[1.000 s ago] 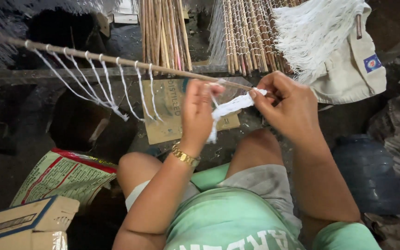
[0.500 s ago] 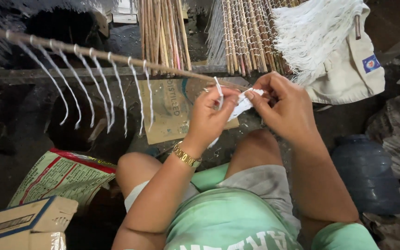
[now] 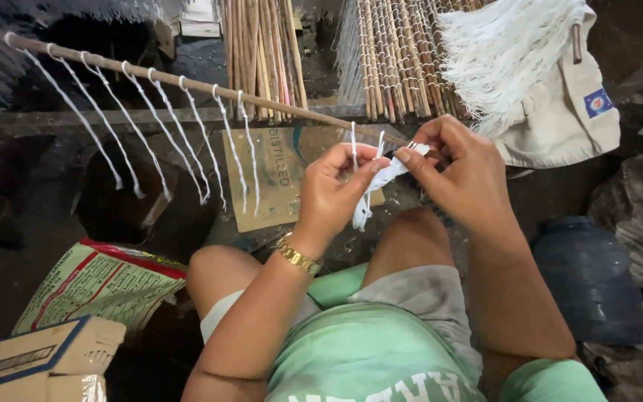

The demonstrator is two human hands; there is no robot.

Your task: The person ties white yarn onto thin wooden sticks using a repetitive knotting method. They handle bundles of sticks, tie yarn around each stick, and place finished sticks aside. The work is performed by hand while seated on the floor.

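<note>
Here, seated low; both hands raised in front of the knees at the near end of a long thin bamboo stick [image 3: 187,80] that slants across the view, well apart from the floor clutter; left hand [image 3: 334,187] has thumb and forefinger pinched shut on a short white cotton string [image 3: 375,186], its frayed tail hanging below the fingers; right hand [image 3: 455,171] closed on the upper end of the same string, right at the stick; string reads soft, flat, loosely twisted, fuzzy at the tip; eight like strings [image 3: 165,141] already hang knotted along the stick, evenly spaced, dangling free. Risk, as I judge it: the loop sliding off the stick's near tip if the pinch loosens, since the work sits close to the end; the frayed end could also split under a hard pull; spacing may come out uneven. Around: bundles of upright bamboo sticks [image 3: 403,56], a heap of white strings [image 3: 507,52], a printed feed sack [image 3: 98,286], a cardboard box [image 3: 39,361].
</note>
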